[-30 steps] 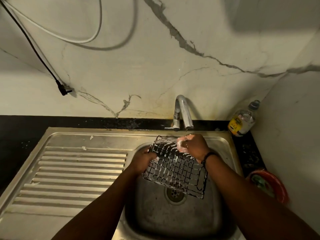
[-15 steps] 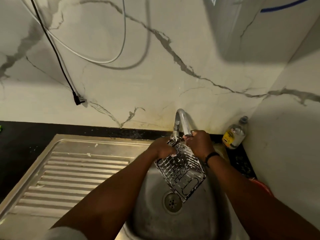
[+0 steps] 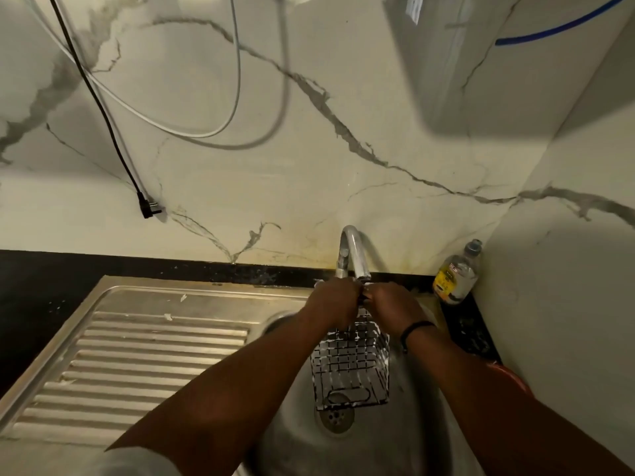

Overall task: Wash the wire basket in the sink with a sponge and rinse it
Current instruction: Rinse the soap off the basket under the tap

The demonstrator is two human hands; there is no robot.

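Observation:
A black wire basket (image 3: pixel 350 367), flecked with white foam, hangs upright over the steel sink bowl (image 3: pixel 419 417), its bottom end just above the drain (image 3: pixel 335 419). My left hand (image 3: pixel 331 302) and my right hand (image 3: pixel 391 309) both grip its top rim, side by side, directly under the spout of the curved chrome tap (image 3: pixel 354 250). The sponge is not visible; my right hand's palm side is hidden. A black band circles my right wrist. Whether water runs from the tap is hard to tell.
A ribbed steel drainboard (image 3: pixel 147 352) lies to the left of the bowl. A clear bottle with a yellow label (image 3: pixel 457 273) stands in the back right corner. A red rim (image 3: pixel 512 376) shows behind my right forearm. A black cable with a plug (image 3: pixel 147 209) hangs on the marble wall.
The basket went from lying tilted across the bowl to hanging upright under the tap. My left hand moved up from the basket's left edge to its top rim beside my right hand.

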